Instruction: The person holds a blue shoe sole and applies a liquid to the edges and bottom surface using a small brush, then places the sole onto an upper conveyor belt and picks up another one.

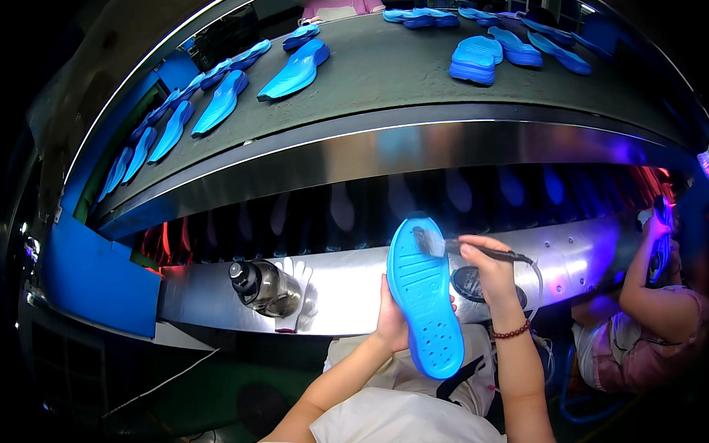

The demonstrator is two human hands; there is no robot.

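A bright blue shoe sole [426, 293] is held up in front of me, its toe end away from me and its perforated heel end near. My left hand [391, 320] grips it along the left edge, with fingertips showing at the right edge. Against the upper part of the sole rest the pale bristles of a brush [430, 242]. My right hand [490, 270] pinches the brush's dark handle, and a thin pale cord or tube runs down from the handle's end. Below that hand, a dark oval object [467, 283] lies on the metal ledge, partly hidden.
A clear bottle [272, 291] with a black cap lies beside a white glove [299, 276] on the metal ledge [345, 300]. Beyond, several blue soles [294, 71] lie on a dark conveyor belt [365, 84]. Co-workers sit at the right [658, 316] and far side [343, 2].
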